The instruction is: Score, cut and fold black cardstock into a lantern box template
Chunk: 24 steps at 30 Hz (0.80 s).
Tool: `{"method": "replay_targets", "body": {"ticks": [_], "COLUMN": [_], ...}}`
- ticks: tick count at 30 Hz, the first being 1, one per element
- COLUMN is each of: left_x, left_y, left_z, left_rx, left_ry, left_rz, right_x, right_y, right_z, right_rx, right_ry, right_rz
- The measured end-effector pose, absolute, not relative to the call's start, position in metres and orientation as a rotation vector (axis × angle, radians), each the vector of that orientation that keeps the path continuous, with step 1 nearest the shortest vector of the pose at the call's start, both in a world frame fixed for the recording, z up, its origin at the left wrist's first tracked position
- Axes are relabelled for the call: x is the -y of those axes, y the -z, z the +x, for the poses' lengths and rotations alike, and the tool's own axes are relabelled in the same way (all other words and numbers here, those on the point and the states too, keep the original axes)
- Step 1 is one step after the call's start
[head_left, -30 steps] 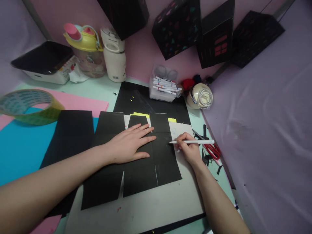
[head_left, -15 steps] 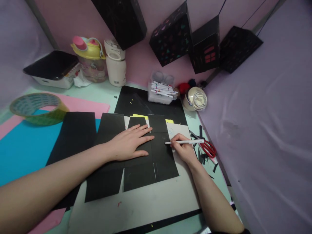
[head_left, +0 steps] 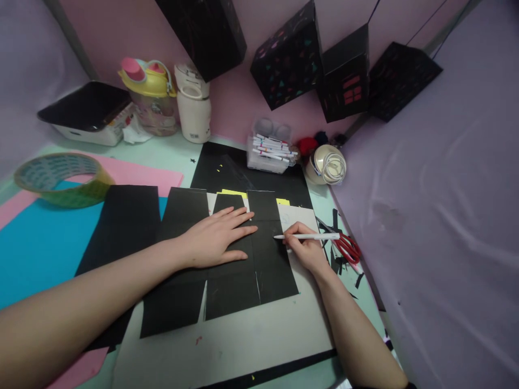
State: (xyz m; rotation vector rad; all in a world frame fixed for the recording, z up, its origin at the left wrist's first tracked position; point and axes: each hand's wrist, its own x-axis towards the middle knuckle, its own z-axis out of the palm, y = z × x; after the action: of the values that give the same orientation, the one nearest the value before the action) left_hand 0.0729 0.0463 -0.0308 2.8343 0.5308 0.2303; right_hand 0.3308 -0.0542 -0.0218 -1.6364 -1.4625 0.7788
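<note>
My left hand (head_left: 221,237) lies flat with fingers spread, pressing on the black paper (head_left: 231,292), which is cut with slits into several wide flaps. My right hand (head_left: 306,248) is closed around a white pen (head_left: 312,236). The pen's tip points left and rests on or just above the right-hand panel of the black paper; contact cannot be made out. Beneath the paper lies a pale grey board (head_left: 243,346). Yellow paper bits (head_left: 233,193) peek out behind its upper edge.
Red-handled scissors (head_left: 347,248) and black paper scraps lie on the right. A marker box (head_left: 267,156) stands behind. Blue paper (head_left: 44,243) and a tape roll (head_left: 62,178) are left, with a cream bottle (head_left: 193,113) further back. Black paper boxes (head_left: 287,59) hang above.
Both hands and the pen hold nearly the same place. The whole view has shifted very slightly.
</note>
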Motion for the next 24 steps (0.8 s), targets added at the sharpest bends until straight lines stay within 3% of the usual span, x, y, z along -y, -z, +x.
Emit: {"method": "replay_targets", "body": {"ticks": [24], "left_x": [-0.0454], "left_y": [0.03], "left_z": [0.0729], "left_rx": [-0.536], "left_ry": [-0.222], "left_rz": [2.825], "right_x": [0.0532], "right_y": [0.0195], "right_z": [0.3277], "right_rx": [1.487], "right_ry": [-0.772], "right_rz": [-1.648]}}
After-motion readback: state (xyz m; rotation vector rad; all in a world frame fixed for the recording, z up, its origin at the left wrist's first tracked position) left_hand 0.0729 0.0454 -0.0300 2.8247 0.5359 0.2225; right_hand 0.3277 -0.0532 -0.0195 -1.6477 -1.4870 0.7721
